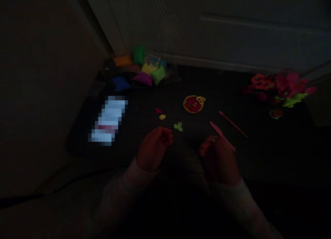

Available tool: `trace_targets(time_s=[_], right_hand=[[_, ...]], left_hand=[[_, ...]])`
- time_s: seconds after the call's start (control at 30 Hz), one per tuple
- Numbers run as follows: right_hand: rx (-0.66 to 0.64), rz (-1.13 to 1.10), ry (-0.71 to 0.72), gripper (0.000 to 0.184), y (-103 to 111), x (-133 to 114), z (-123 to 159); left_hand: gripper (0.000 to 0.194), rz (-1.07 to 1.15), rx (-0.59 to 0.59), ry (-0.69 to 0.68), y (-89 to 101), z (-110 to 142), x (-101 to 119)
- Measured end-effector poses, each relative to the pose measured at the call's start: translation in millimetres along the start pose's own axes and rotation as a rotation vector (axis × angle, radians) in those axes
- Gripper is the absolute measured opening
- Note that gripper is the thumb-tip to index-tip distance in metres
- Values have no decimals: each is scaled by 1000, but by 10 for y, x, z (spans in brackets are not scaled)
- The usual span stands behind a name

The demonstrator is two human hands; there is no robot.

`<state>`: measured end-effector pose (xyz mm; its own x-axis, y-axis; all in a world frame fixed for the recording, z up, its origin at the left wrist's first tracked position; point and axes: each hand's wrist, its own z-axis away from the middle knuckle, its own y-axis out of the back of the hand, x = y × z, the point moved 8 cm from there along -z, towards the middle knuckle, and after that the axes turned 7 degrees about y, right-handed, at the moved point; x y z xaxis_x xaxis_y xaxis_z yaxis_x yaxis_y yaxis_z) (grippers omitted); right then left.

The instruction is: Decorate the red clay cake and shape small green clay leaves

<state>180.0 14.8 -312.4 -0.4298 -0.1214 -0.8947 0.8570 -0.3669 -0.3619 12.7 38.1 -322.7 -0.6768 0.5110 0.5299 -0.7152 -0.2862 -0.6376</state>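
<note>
The picture is very dark. My left hand (pixel 155 149) hovers over the near part of the dark table, its fingers loosely curved and nothing visible in them. My right hand (pixel 219 159) is curled, with a tiny bit of green clay (pixel 213 140) at its fingertips. Between and beyond the hands lie a light green three-leaf clay piece (pixel 178 126), a yellow clay piece (pixel 162 117) and a red clay piece (pixel 158 110). Farther back sits a small yellow-rimmed clay basket (pixel 193 104) with red pieces and yellow flowers. A pink clay knife (pixel 222 135) lies just beyond my right hand.
A thin pink stick tool (pixel 233 123) lies to the right. Several coloured clay packets (pixel 143 79) are piled at the back left, near a lit, blurred phone screen (pixel 110 120). Bright clay flowers (pixel 286 85) and a small clay piece (pixel 276 113) stand at the right.
</note>
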Motion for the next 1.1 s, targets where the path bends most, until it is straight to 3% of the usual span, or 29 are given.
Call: trace_targets(time_s=[0.57,0.77,0.97,1.1], right_hand=[[-121,-91,33,17,-74,5,-6],[-80,-21,4,19,-69,27,-4],[-121,4,88,22,-111,-30,12],[-80,45,80,20,-88,-23,-2]], left_hand=[[20,31,-17,21,1,-6,-9],[21,22,-13,18,1,-8,-8],[22,37,-9,24,2,-4,-9],[22,39,-13,21,4,-8,-13]])
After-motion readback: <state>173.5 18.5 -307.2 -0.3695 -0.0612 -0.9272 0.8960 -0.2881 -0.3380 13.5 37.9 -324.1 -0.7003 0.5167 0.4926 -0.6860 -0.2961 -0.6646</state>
